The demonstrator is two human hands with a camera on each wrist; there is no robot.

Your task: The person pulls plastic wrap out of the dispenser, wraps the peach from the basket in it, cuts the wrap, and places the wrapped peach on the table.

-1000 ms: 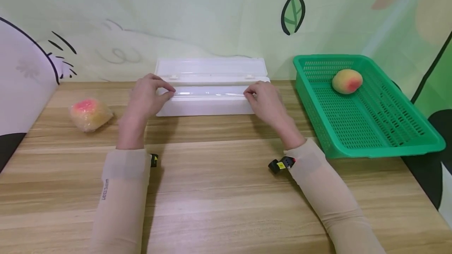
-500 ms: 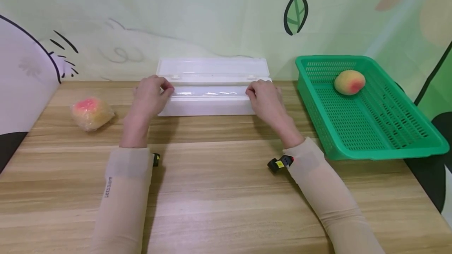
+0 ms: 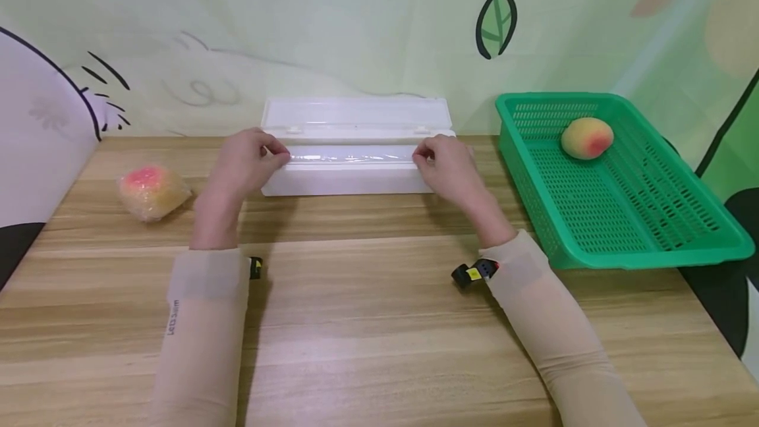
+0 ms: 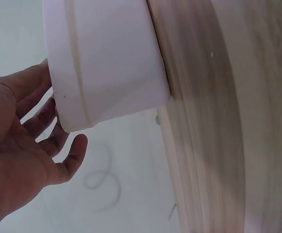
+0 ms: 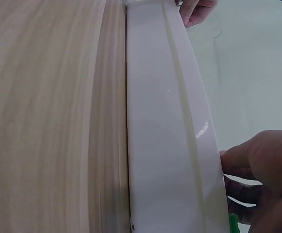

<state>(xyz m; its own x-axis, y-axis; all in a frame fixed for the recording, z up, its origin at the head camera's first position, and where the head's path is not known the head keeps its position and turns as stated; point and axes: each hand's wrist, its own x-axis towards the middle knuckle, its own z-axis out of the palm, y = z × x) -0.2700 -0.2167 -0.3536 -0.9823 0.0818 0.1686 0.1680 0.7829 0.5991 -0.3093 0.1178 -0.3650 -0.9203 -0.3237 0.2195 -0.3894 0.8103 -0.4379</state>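
Observation:
A long white box stands at the back of the table, its lid raised against the wall. Clear film stretches across its top between the two hands. At the box's left end the left hand pinches the film with thumb and index finger. The right hand pinches it near the right end. In the left wrist view the other fingers of the left hand spread beside the box end. The right wrist view shows the right hand at the box's top edge, its fingertips hidden behind it.
On the left of the wooden table lies a peach in clear wrap. A green basket stands at the right, with an unwrapped peach inside. A printed cloth hangs behind the table.
The left hand has shifted slightly, and the film between the hands shows more creases. The right hand has hardly moved, and both hands keep their pinch.

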